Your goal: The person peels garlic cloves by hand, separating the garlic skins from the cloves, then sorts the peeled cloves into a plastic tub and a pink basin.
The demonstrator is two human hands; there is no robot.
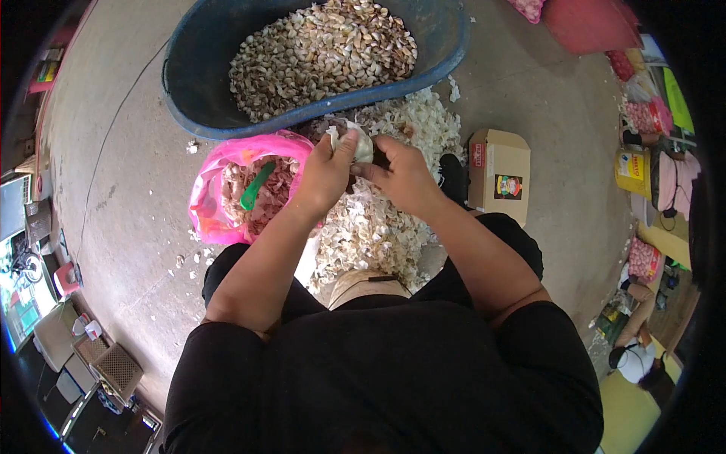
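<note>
Left hand (331,168), curled, holds a round, white, papery garlic bulb (362,147); right hand (399,172) bends at its edge, hold unclear; firm left support should serve best.

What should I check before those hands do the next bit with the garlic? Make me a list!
1. Garlic bulb held: ok, in the left hand.
2. Right hand close to the bulb: ok; its exact grip, cannot tell.
3. Bulb bare all round: cannot tell, fingers hide part.
4. Blue tub nearby: ok, cloves inside.
5. Pink bag open: ok, a green thing lies inside.
6. Floor free of skins: not ok, they're heaped.
</note>
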